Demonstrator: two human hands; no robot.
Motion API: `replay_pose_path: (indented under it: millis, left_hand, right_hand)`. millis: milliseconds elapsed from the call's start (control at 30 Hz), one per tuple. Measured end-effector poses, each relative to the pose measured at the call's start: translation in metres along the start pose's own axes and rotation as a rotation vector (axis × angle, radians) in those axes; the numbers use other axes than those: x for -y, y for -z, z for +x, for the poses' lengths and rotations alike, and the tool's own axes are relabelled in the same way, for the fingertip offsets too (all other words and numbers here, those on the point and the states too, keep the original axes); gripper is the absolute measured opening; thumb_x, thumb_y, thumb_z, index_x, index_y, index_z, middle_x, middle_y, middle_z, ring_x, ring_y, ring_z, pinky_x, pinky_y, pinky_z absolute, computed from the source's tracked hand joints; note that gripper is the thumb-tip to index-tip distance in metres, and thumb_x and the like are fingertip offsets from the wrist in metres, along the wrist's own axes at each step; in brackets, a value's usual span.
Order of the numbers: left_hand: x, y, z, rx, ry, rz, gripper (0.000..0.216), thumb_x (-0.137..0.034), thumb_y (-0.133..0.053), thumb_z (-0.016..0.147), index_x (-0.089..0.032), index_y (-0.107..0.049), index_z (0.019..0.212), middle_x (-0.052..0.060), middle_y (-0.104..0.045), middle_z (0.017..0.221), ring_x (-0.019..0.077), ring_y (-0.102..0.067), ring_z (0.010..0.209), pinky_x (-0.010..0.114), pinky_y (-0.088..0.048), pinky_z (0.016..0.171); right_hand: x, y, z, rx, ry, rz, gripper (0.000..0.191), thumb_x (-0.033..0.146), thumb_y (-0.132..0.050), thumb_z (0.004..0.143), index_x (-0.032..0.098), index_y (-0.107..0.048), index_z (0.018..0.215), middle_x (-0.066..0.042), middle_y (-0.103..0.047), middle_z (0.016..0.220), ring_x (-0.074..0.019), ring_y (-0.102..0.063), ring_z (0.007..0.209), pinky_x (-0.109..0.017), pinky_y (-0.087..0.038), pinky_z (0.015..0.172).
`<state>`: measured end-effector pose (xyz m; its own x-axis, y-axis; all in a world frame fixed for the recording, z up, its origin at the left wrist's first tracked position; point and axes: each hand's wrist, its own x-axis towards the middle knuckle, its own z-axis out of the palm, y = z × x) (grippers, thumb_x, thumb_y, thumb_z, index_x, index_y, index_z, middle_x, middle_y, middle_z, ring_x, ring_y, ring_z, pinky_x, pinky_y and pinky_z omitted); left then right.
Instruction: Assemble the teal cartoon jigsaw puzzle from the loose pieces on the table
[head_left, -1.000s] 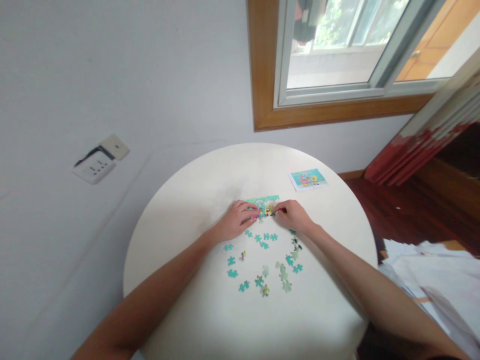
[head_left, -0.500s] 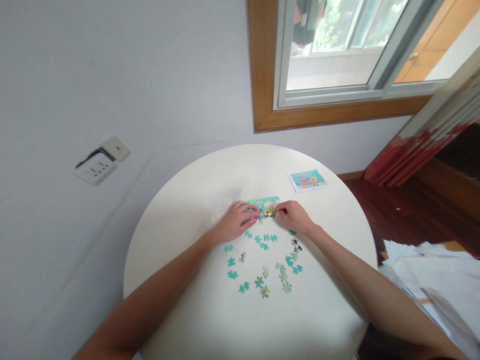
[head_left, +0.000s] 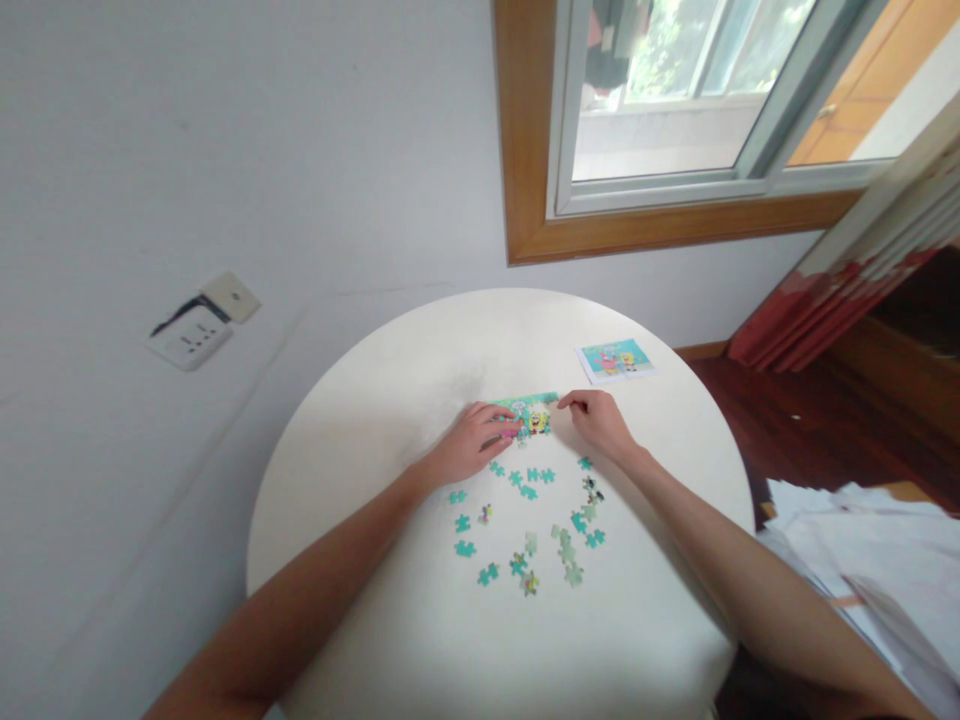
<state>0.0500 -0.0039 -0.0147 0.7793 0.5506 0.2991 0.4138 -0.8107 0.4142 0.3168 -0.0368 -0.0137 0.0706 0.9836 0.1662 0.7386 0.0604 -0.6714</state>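
Note:
A partly joined puzzle strip (head_left: 529,408), green with cartoon figures, lies near the middle of the round white table (head_left: 420,620). My left hand (head_left: 472,443) rests on the strip's left end, its fingers lying flat and close together on the pieces. My right hand (head_left: 601,422) sits at the strip's right end, with its fingers curled and the tips pinched near the strip's corner. Whether anything is in that pinch is hidden. Several loose teal pieces (head_left: 525,530) are scattered on the table below both hands.
A small picture card (head_left: 617,359) lies at the table's far right. The white wall carries a loose socket plate (head_left: 196,328) at left, and a wood-framed window (head_left: 675,215) is behind. Red curtain (head_left: 840,290) and white papers (head_left: 870,560) are at right.
My right hand has drawn back from the middle of the strip, moving right and a little further away to the strip's right end. The left hand has stayed in place.

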Motion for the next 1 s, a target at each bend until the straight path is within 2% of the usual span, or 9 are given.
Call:
replay_pose_path:
  millis: [100, 267, 400, 567, 700, 867, 1000]
  left_hand:
    - [0.0, -0.001, 0.001, -0.065, 0.027, -0.026, 0.027, -0.031, -0.051, 0.099, -0.028, -0.066, 0.122, 0.007, -0.063, 0.123, 0.0224, -0.054, 0.114, 0.043, -0.043, 0.103]
    - [0.012, -0.004, 0.002, -0.239, 0.19, 0.011, 0.026, -0.022, -0.052, 0.095, -0.022, -0.067, 0.117, 0.007, -0.065, 0.114, 0.0233, -0.056, 0.11, 0.045, -0.045, 0.101]
    - [0.021, -0.005, 0.001, -0.286, 0.249, 0.049, 0.024, -0.023, -0.056, 0.093, -0.023, -0.069, 0.112, 0.006, -0.068, 0.113, 0.024, -0.059, 0.108, 0.046, -0.046, 0.1]
    - [0.02, -0.008, -0.001, -0.217, 0.249, 0.099, 0.04, -0.039, -0.065, 0.09, -0.024, -0.063, 0.127, 0.007, -0.062, 0.134, 0.0269, -0.054, 0.124, 0.049, -0.042, 0.107]
    - [0.016, -0.009, -0.002, -0.145, 0.24, 0.128, 0.054, -0.054, -0.062, 0.089, -0.026, -0.057, 0.135, 0.007, -0.056, 0.143, 0.0275, -0.048, 0.133, 0.05, -0.037, 0.112]
    - [0.011, -0.007, -0.002, -0.052, 0.232, 0.156, 0.055, -0.055, -0.058, 0.092, -0.027, -0.054, 0.139, 0.006, -0.05, 0.15, 0.0293, -0.041, 0.14, 0.05, -0.035, 0.114]
    - [0.008, -0.004, -0.001, 0.005, 0.22, 0.187, 0.049, -0.053, -0.055, 0.094, -0.029, -0.058, 0.137, 0.005, -0.047, 0.152, 0.0295, -0.039, 0.141, 0.049, -0.033, 0.115]
  right_hand:
    - [-0.002, 0.0, 0.001, -0.019, -0.013, 0.016, 0.037, 0.011, -0.044, 0.08, 0.02, -0.079, 0.088, -0.004, -0.074, 0.078, -0.0172, -0.06, 0.064, -0.026, -0.041, 0.067]
    - [-0.004, 0.0, 0.001, -0.031, -0.019, 0.019, 0.036, 0.012, -0.044, 0.081, 0.019, -0.078, 0.089, -0.003, -0.073, 0.075, -0.0177, -0.061, 0.065, -0.026, -0.041, 0.066]
    - [-0.006, -0.003, 0.001, -0.016, -0.019, 0.026, 0.037, 0.011, -0.042, 0.083, 0.019, -0.077, 0.095, -0.004, -0.073, 0.079, -0.0175, -0.062, 0.07, -0.026, -0.042, 0.069]
    - [-0.004, -0.007, 0.001, -0.02, 0.026, -0.017, 0.034, 0.012, -0.045, 0.084, 0.018, -0.075, 0.098, -0.006, -0.073, 0.09, -0.0192, -0.063, 0.081, -0.028, -0.043, 0.077]
    - [-0.004, -0.008, 0.0, -0.019, 0.028, -0.017, 0.033, 0.012, -0.045, 0.086, 0.018, -0.075, 0.098, -0.007, -0.072, 0.094, -0.0195, -0.063, 0.085, -0.029, -0.044, 0.081]
    - [-0.006, -0.008, 0.001, -0.023, 0.035, -0.002, 0.032, 0.013, -0.045, 0.087, 0.017, -0.075, 0.098, -0.008, -0.073, 0.096, -0.0192, -0.064, 0.084, -0.03, -0.044, 0.082]
    - [-0.008, -0.009, 0.002, -0.017, 0.037, 0.001, 0.03, 0.015, -0.047, 0.087, 0.017, -0.075, 0.097, -0.008, -0.074, 0.095, -0.0191, -0.064, 0.083, -0.03, -0.045, 0.08]
